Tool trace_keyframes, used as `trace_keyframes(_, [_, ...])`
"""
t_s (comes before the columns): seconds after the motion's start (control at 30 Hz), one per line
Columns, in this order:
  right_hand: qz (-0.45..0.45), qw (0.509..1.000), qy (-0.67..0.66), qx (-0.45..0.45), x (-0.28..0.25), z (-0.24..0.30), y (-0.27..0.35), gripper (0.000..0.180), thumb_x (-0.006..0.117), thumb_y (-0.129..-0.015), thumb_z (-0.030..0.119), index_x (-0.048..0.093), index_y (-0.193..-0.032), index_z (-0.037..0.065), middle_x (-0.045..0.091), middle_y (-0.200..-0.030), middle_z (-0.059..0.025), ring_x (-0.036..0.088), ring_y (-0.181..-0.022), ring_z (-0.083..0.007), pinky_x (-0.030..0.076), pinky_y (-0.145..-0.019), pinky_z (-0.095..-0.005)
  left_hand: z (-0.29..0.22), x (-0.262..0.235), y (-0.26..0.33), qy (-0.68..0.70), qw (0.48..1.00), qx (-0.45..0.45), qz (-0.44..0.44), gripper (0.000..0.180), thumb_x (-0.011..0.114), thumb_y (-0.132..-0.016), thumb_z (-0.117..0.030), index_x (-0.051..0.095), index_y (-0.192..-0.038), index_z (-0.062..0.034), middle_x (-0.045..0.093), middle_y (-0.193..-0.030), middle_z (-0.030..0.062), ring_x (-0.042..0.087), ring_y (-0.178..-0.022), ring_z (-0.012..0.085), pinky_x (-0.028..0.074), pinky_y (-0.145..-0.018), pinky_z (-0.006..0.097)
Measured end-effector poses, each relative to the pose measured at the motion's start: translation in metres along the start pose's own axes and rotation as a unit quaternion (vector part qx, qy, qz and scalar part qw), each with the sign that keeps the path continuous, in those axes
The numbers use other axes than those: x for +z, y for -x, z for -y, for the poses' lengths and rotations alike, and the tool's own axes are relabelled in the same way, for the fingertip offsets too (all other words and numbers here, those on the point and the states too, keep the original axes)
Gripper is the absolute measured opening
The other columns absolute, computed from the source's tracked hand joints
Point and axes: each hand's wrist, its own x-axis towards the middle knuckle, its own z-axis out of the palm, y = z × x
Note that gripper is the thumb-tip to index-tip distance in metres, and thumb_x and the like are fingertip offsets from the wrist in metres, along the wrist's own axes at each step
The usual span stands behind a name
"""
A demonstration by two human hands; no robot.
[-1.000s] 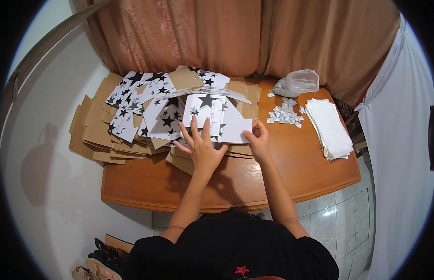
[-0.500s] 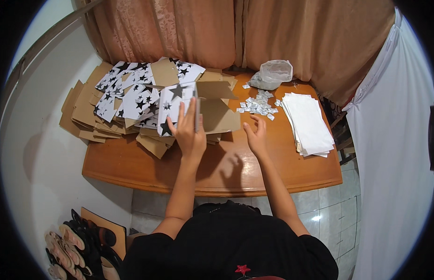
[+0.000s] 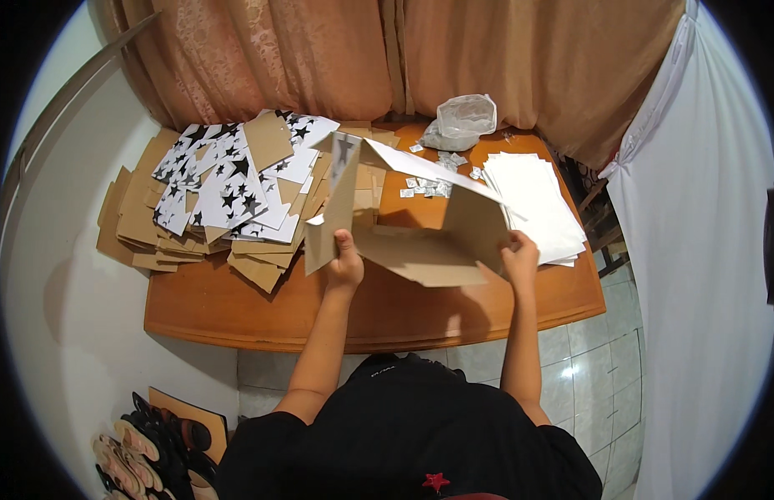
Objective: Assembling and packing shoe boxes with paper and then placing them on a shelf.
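Note:
Between my two hands, above the front of the table, a cardboard box (image 3: pixel 416 254) stands unfolded into an open frame, with bare brown inner walls and loose flaps. My left hand (image 3: pixel 345 265) grips its left wall, thumb on the brown face. At the right wall's edge, my right hand (image 3: pixel 519 257) pinches the cardboard with bent fingers. Left of the box lie flattened boxes printed with black stars on white (image 3: pixel 229 187), heaped over plain brown cardboard pieces (image 3: pixel 137 204). Behind it are small silvery-white packets (image 3: pixel 433 188), partly hidden by its upper edge.
A clear plastic bag (image 3: pixel 466 121) holding more packets stands at the back. White sheets (image 3: pixel 541 212) are stacked on the right of the wooden table (image 3: pixel 237 308). Brown curtains (image 3: pixel 320 58) hang behind, a white cloth (image 3: pixel 679 250) at right. Shoes (image 3: pixel 149 450) sit lower left.
The folded star-printed box has been opened out into a frame and brought nearer. My right hand, empty before, has moved right and taken hold of its right wall.

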Motion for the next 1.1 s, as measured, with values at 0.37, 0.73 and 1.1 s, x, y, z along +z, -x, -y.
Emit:
trace_keyframes(0.37, [-0.024, 0.999, 0.043, 0.019, -0.038, -0.04, 0.036, 0.025, 0.066, -0.069, 0.01, 0.064, -0.093, 0.001, 0.064, -0.088, -0.0205, 0.063, -0.085, -0.0335, 0.048, -0.074, -0.0362, 0.039, -0.031, 0.073, -0.008, 0.902, -0.321, 0.29, 0.057, 0.033, -0.096, -0.039, 0.034, -0.131, 0.0064, 0.036, -0.136, 0.0152, 0.032, -0.128, 0.0234, 0.023, -0.105, 0.033])
trace_keyframes(0.73, [0.117, 0.991, 0.039, 0.043, -0.043, -0.066, -0.003, 0.024, 0.066, -0.069, 0.006, 0.065, -0.093, 0.006, 0.064, -0.085, -0.0164, 0.061, -0.078, -0.0298, 0.047, -0.071, -0.0354, 0.005, -0.009, 0.096, 0.155, 0.878, -0.453, -0.01, 0.06, 0.037, -0.094, -0.044, 0.041, -0.126, 0.0066, 0.049, -0.123, 0.0129, 0.047, -0.111, 0.02, 0.035, -0.096, 0.03])
trace_keyframes(1.1, [0.211, 0.975, -0.029, 0.056, -0.034, -0.109, -0.044, 0.024, 0.066, -0.069, 0.008, 0.066, -0.093, 0.008, 0.062, -0.073, -0.0089, 0.057, -0.067, -0.017, 0.047, -0.065, -0.0299, 0.018, 0.007, 0.116, 0.091, 0.894, -0.412, -0.147, 0.049, 0.051, -0.092, -0.031, 0.039, -0.125, 0.0037, 0.047, -0.124, 0.0136, 0.048, -0.111, 0.0245, 0.036, -0.095, 0.033])
